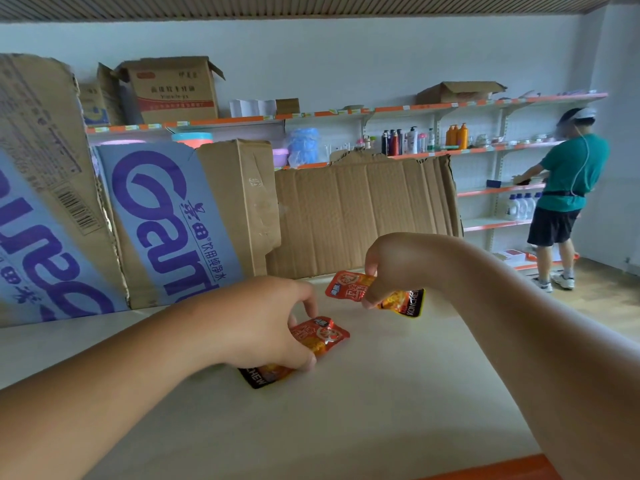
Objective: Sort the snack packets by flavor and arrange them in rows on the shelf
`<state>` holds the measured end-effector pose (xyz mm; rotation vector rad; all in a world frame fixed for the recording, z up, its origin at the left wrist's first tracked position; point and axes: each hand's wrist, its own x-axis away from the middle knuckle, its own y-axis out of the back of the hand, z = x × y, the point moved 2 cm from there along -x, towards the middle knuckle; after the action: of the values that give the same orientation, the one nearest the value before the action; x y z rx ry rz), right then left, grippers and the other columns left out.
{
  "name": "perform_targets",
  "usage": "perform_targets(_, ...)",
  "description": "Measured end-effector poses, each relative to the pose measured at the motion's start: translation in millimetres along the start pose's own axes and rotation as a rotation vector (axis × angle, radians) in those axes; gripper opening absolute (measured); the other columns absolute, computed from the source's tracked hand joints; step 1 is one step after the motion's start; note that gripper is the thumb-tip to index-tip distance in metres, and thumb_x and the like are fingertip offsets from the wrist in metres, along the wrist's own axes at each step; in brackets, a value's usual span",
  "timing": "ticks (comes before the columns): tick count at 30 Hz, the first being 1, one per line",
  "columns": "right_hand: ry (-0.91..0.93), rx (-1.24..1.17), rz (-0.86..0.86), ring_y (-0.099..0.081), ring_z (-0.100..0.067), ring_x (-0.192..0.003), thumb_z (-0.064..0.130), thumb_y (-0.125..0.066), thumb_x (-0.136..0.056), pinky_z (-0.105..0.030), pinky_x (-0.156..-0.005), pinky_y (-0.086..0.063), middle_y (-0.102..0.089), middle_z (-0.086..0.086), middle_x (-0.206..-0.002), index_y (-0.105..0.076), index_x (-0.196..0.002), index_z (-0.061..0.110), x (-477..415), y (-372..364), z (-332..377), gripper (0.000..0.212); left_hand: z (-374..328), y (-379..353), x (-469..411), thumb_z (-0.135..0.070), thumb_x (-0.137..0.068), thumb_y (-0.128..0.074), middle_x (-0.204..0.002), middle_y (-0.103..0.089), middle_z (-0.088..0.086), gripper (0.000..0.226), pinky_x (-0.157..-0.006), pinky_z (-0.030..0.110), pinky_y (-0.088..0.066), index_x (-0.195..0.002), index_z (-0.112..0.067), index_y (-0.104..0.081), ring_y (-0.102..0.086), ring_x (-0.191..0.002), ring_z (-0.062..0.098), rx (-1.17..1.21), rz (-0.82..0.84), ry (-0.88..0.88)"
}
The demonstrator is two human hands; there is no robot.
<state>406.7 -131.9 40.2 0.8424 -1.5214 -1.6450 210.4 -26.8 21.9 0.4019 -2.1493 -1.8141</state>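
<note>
Two red-orange snack packets with black ends lie on the pale shelf board (346,410). My left hand (263,323) grips the nearer packet (322,336) from above, thumb and fingers curled round its sides; the packet's black end pokes out under my palm. My right hand (391,263) pinches the farther packet (349,285) between thumb and fingers, close to the cardboard at the back. The two packets are a little apart and look like the same flavor.
Flattened cardboard boxes (173,220) lean along the back of the shelf, blue-printed ones at left, a plain sheet (363,216) at centre. An orange shelf edge (502,465) runs at the front right. A person (564,192) stands at wall shelves (485,150) far right.
</note>
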Motion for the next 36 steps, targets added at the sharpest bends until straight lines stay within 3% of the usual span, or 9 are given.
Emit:
perform_targets(6, 0.049, -0.046, -0.089, -0.068, -0.021, -0.091, 0.060, -0.082, -0.068, -0.039, -0.086, -0.057, -0.072, -0.003, -0.103, -0.072, -0.111, 0.016, -1.7, 6.4, -1.1, 0.062, 2.5, 21.8, 4.1, -0.053, -0.063, -0.083, -0.110, -0.062, -0.032, 0.055, -0.085, 0.034, -0.060, -0.107, -0.064, -0.051, -0.063, -0.098, -0.006, 0.047, -0.024, -0.059)
perform_targets(15, 0.161, -0.133, -0.294, -0.065, -0.014, -0.083, 0.051, -0.085, -0.067, -0.040, -0.080, -0.057, -0.069, 0.003, -0.098, -0.068, -0.109, 0.023, 22.7, 21.9, 23.7, 0.053, 15.6, 40.0, 59.6, -0.056, -0.061, -0.075, -0.103, -0.066, -0.029, 0.053, -0.080, 0.037, -0.062, -0.110, -0.059, -0.055, -0.068, -0.088, 0.000, 0.070, -0.269, -0.017)
perform_targets(18, 0.209, -0.201, -0.375, -0.065, -0.011, -0.079, 0.052, -0.082, -0.069, -0.041, -0.076, -0.058, -0.069, 0.006, -0.090, -0.067, -0.098, 0.030, 38.0, 30.0, 40.9, 0.039, 25.3, 44.6, 83.7, -0.049, -0.069, -0.080, -0.097, -0.063, -0.030, 0.052, -0.075, 0.029, -0.058, -0.111, -0.061, -0.052, -0.064, -0.087, -0.004, 0.050, -0.385, -0.006)
perform_targets(20, 0.247, -0.239, -0.418, -0.064, -0.006, -0.074, 0.053, -0.078, -0.070, -0.033, -0.069, -0.057, -0.068, 0.009, -0.086, -0.065, -0.091, 0.033, 53.9, 31.6, 57.8, 0.032, 30.4, 45.0, 100.8, -0.047, -0.072, -0.081, -0.097, -0.059, -0.039, 0.051, -0.067, 0.013, -0.047, -0.110, -0.062, -0.050, -0.060, -0.088, -0.012, 0.047, -0.462, -0.025)
perform_targets(22, 0.303, -0.277, -0.469, -0.063, -0.003, -0.076, 0.052, -0.078, -0.071, -0.028, -0.068, -0.055, -0.068, 0.012, -0.089, -0.067, -0.095, 0.034, 72.2, 31.6, 78.7, 0.032, 34.7, 42.8, 118.6, -0.046, -0.073, -0.080, -0.101, -0.057, -0.042, 0.051, -0.066, 0.006, -0.041, -0.112, -0.059, -0.051, -0.056, -0.094, -0.017, 0.051, -0.538, -0.033)
perform_targets(27, 0.370, -0.360, -0.550, -0.062, -0.007, -0.089, 0.047, -0.080, -0.076, -0.029, -0.078, -0.052, -0.065, 0.013, -0.102, -0.069, -0.109, 0.036, 114.5, 26.5, 133.6, 0.037, 50.6, 33.6, 171.8, -0.041, -0.071, -0.080, -0.107, -0.063, -0.022, 0.049, -0.086, 0.027, -0.052, -0.114, -0.048, -0.057, -0.060, -0.097, -0.001, 0.060, -0.677, -0.014)
perform_targets(32, 0.375, -0.435, -0.556, -0.061, -0.006, -0.082, 0.045, -0.080, -0.076, -0.027, -0.072, -0.051, -0.064, 0.010, -0.096, -0.066, -0.098, 0.033, 149.6, 4.4, 196.7, 0.029, 88.5, 16.8, 255.8, -0.045, -0.072, -0.079, -0.112, -0.059, -0.022, 0.050, -0.081, 0.015, -0.044, -0.116, -0.049, -0.056, -0.055, -0.100, -0.001, 0.088, -0.733, 0.060)
perform_targets(36, 0.450, -0.488, -0.541, -0.061, -0.002, -0.080, 0.051, -0.079, -0.074, -0.025, -0.070, -0.050, -0.065, 0.016, -0.088, -0.064, -0.105, 0.038, 173.7, -11.9, 264.6, 0.037, 125.4, 7.8, 337.3, -0.051, -0.068, -0.075, -0.105, -0.056, -0.029, 0.046, -0.081, 0.023, -0.051, -0.112, -0.049, -0.058, -0.059, -0.098, 0.000, 0.129, -0.819, 0.127)
